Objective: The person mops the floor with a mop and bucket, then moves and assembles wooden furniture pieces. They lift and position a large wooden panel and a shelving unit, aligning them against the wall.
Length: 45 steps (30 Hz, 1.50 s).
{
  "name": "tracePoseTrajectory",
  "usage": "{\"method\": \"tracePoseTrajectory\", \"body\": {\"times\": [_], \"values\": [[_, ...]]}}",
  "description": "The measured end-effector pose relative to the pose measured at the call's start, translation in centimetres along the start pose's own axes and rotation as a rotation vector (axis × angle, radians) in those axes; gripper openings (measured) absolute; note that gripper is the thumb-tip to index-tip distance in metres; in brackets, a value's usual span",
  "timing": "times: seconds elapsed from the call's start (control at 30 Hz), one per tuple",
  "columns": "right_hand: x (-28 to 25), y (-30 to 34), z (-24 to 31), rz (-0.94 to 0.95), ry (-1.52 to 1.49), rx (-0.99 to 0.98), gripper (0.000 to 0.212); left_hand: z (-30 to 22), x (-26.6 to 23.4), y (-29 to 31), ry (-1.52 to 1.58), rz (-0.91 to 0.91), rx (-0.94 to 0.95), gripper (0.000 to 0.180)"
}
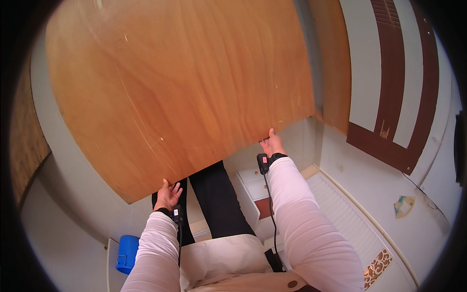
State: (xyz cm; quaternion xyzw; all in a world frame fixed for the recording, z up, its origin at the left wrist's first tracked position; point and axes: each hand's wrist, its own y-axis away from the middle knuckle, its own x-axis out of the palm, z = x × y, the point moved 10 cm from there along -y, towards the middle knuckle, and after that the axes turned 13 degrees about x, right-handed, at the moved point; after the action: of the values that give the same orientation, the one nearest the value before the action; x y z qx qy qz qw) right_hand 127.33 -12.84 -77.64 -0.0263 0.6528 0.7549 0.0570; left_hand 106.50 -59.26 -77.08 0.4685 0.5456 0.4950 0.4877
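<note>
A large orange-brown plywood board point(189, 82) fills the upper middle of the view, its near edge slanting up from left to right. At that edge, toward the left corner, my left hand point(168, 195) grips the board, thumb over the top face and fingers partly showing below. Farther along, near the right corner, my right hand point(272, 143) pinches the same edge with its thumb on top; its fingers are partly hidden under the wood. Both wrists carry black bands with small cabled devices. The board's far edge lies outside the picture.
Another brown board point(331, 63) stands just right of the plywood, beside a white panel with dark red-brown strips point(384, 141). A worn wooden panel point(26, 131) is at far left. Below are a blue bucket point(127, 254), a white drawer unit point(253, 182) and a white slatted panel point(340, 204).
</note>
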Motion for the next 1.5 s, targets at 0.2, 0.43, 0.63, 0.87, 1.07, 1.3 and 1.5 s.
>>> {"method": "tracePoseTrajectory", "body": {"times": [0.2, 0.43, 0.63, 0.87, 1.07, 1.3, 1.5], "values": [[-2.3, 2.2, -11.8, -0.010, 0.107, 0.211, 0.073, -6.5, -10.0, 1.1, -0.199, -0.385, 0.118, 0.073], [8.9, 0.8, -18.0, 0.138, -0.183, -0.011, 0.051, -18.5, -15.2, 3.8, -0.409, -0.375, 0.298, 0.093], [7.1, 0.7, -14.5, 0.131, -0.221, -0.047, 0.043, -19.8, -12.0, 5.7, -0.589, -0.116, 0.322, 0.092], [6.5, 2.2, -14.3, 0.174, -0.100, -0.086, 0.035, -18.6, -11.9, 3.4, -0.563, -0.229, 0.562, 0.101], [3.3, 2.3, -18.6, 0.214, -0.113, -0.092, 0.031, -19.4, -17.0, 1.9, -0.618, -0.227, 0.893, 0.094], [-10.2, 7.9, -32.7, -0.156, -0.068, 0.108, 0.022, -19.3, -19.4, 2.8, -0.722, -0.153, 1.061, 0.093], [-3.6, 4.2, -26.4, 0.203, -0.155, -0.032, 0.063, -21.3, -18.2, 2.9, -0.939, -0.168, 1.072, 0.091]]}}
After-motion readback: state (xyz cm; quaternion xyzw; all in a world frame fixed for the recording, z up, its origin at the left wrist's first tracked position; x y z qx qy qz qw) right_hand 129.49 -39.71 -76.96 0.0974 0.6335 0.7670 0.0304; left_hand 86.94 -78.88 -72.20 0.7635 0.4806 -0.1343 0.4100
